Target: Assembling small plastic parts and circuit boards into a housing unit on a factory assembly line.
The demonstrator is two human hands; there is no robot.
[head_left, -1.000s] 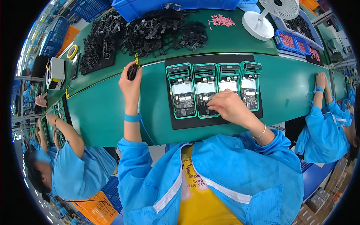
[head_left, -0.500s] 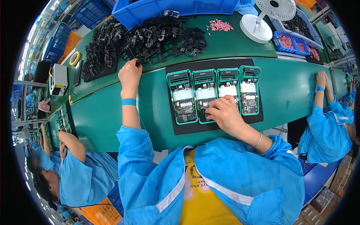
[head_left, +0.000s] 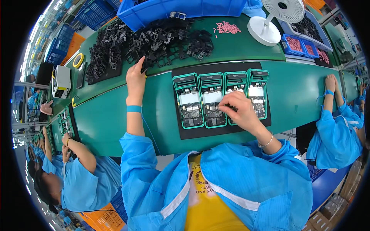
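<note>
My left hand (head_left: 135, 82) reaches the near edge of a heap of black plastic frames (head_left: 158, 42). A small black plastic frame shows between its thumb and forefinger. My right hand (head_left: 242, 111) is closed in a pinch over the right side of the second phone assembly (head_left: 212, 101) from the left. Something dark shows under its curled fingers, but I cannot make out what they hold. Several such green-edged assemblies with exposed circuit boards stand in a row on a black mat (head_left: 192, 134). My right hand partly covers the third assembly (head_left: 235, 81).
Behind the row lie pink pieces (head_left: 228, 27), a white fan (head_left: 264, 31) and a large blue bin (head_left: 181, 13). Small blue trays (head_left: 295, 44) hold more pink pieces. Yellow tape (head_left: 78, 60) lies far left. Co-workers in blue sit on both sides; a blue cord runs from my left wristband.
My right hand has shifted slightly right and up, uncovering more of the second assembly. My left hand has turned, its forefinger now pointing up at the heap's edge.
</note>
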